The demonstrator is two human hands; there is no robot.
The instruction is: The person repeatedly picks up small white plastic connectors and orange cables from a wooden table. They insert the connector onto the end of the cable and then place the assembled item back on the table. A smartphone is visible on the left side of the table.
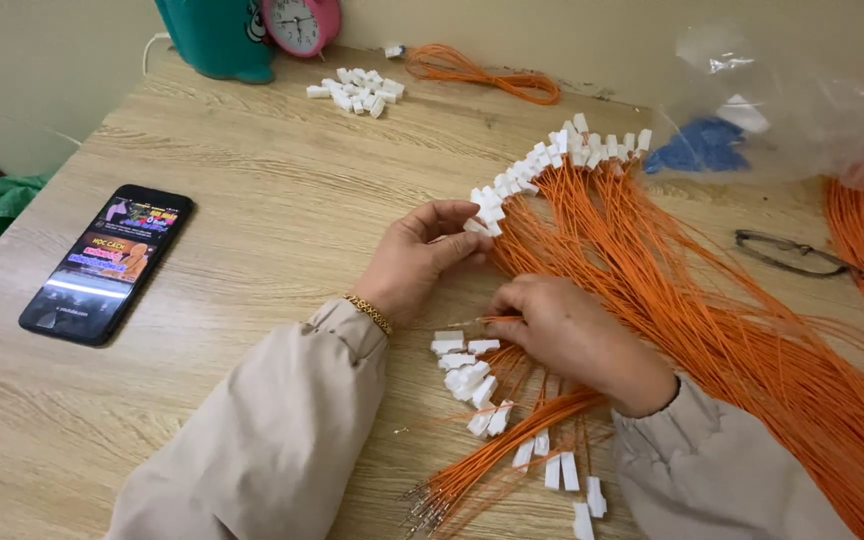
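On the wooden table (252, 200), left hand (414, 262) fingers pinched on a white connector (482, 218) of the fanned orange wires (652, 290), right hand (567, 335) fingers closed on one wire; best fed straight, bundle kept flat.

The wooden table (252, 200) is evenly lit by soft, diffuse light, faint shadows are cast beneath the sleeves, glare is caught on the plastic bag (802, 90), and slight softness is seen throughout.
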